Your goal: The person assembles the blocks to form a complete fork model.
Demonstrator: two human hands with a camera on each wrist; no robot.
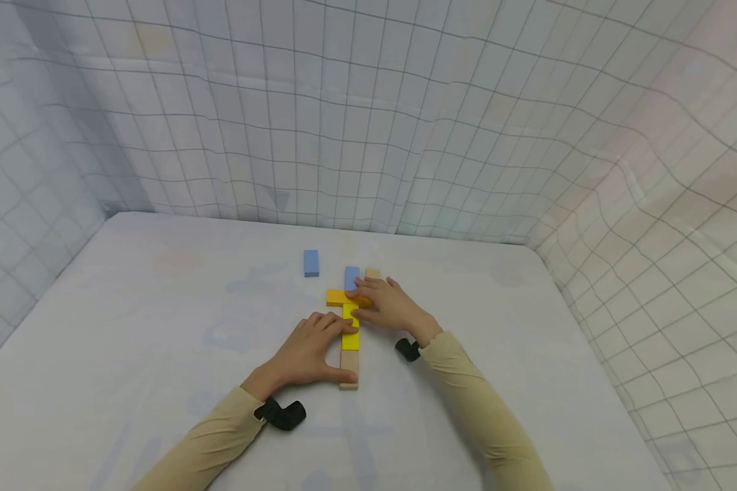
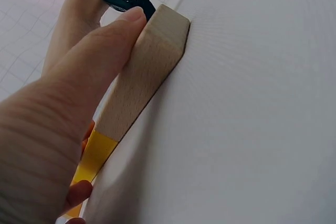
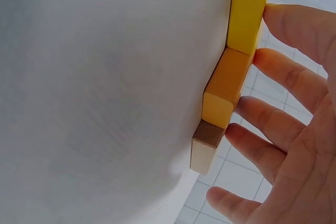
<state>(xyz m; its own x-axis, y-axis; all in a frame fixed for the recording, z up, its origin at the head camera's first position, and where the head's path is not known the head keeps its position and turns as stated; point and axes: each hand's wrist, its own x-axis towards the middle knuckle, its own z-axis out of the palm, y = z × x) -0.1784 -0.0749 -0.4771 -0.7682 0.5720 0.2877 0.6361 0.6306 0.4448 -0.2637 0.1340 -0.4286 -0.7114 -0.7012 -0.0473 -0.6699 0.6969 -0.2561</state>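
Observation:
Wooden blocks lie flat in a line: a natural wood block point(image 1: 349, 361) nearest, a yellow block point(image 1: 351, 339) beyond it, an orange-yellow block point(image 1: 335, 297) set crosswise, then a blue block point(image 1: 352, 274) and another natural block point(image 1: 373, 273) behind it. My left hand point(image 1: 307, 351) spans the near part from the left; its thumb rests on the near natural block point(image 2: 139, 85) and its fingertips touch the yellow block. From the right, my right hand point(image 1: 393, 305) lays spread fingertips on the orange-yellow block point(image 3: 228, 80) and its thumb on the yellow block point(image 3: 249, 14).
A separate blue block point(image 1: 310, 263) lies behind and left of the line. White cloth covers the table point(image 1: 160, 327). Grid-patterned white curtains point(image 1: 344, 123) hang at the back and both sides. A black wrist camera point(image 1: 285, 414) sits under each wrist.

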